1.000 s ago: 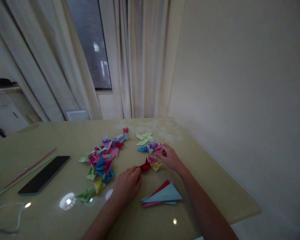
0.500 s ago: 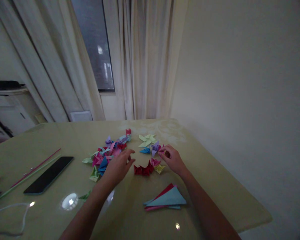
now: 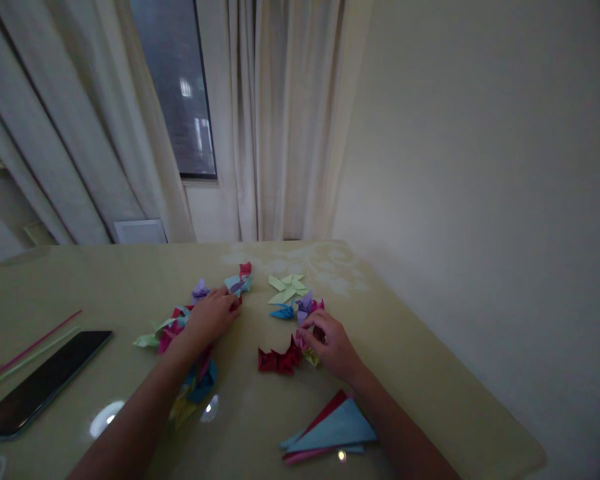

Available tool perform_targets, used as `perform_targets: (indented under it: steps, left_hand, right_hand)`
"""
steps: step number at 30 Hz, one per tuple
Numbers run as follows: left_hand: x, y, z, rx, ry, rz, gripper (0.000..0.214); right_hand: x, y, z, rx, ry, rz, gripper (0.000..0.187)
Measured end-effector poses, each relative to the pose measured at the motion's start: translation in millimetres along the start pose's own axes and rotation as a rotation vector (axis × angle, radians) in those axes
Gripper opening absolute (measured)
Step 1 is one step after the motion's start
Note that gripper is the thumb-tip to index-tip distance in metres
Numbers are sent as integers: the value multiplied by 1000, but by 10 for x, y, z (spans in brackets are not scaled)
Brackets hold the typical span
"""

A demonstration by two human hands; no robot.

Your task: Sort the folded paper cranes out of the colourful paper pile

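Observation:
My left hand [image 3: 214, 313] lies over a pile of folded paper pieces, its fingers bent down beside a dark red piece. Just beyond it is a light blue paper piece [image 3: 236, 285]. My right hand [image 3: 330, 340] has thumb and index finger brought together at a small pink folded paper piece [image 3: 301, 339]. Around that hand lie a purple folded paper flower [image 3: 305, 305], a blue folded piece [image 3: 283, 312], a dark red folded paper strip [image 3: 279, 360] and a yellow piece [image 3: 311, 357], partly hidden. A pale green paper star [image 3: 287, 288] lies farther back.
Flat folded papers [image 3: 330, 430] in light blue, red and pink lie near my right forearm. On the left are a black phone [image 3: 45, 380] and thin pink and green sticks [image 3: 40, 347]. Behind the table [image 3: 405, 373] are curtains and a wall.
My left hand has moved from beside the pile onto it, its fingers now bent down. My right hand has come nearer, from the purple flower to the pink piece. The view has shifted slightly.

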State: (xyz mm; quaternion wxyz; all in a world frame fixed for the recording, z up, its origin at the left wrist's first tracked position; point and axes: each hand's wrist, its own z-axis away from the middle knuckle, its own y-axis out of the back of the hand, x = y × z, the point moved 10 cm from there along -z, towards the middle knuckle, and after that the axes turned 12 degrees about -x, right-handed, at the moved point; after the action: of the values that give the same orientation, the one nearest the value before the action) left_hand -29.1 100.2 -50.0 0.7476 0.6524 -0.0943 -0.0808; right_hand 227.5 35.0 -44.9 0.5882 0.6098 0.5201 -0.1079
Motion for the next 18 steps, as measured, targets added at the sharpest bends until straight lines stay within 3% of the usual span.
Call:
perform_targets:
  steps: [9, 18]
  left_hand:
    - [-9, -125, -77, 29, 95, -12, 33]
    - [-39, -118, -45, -1, 145, 18, 24]
  right_hand:
    - [-50, -40, 21, -2, 5, -20, 19]
    - [-108, -71, 28, -20, 14, -11, 19]
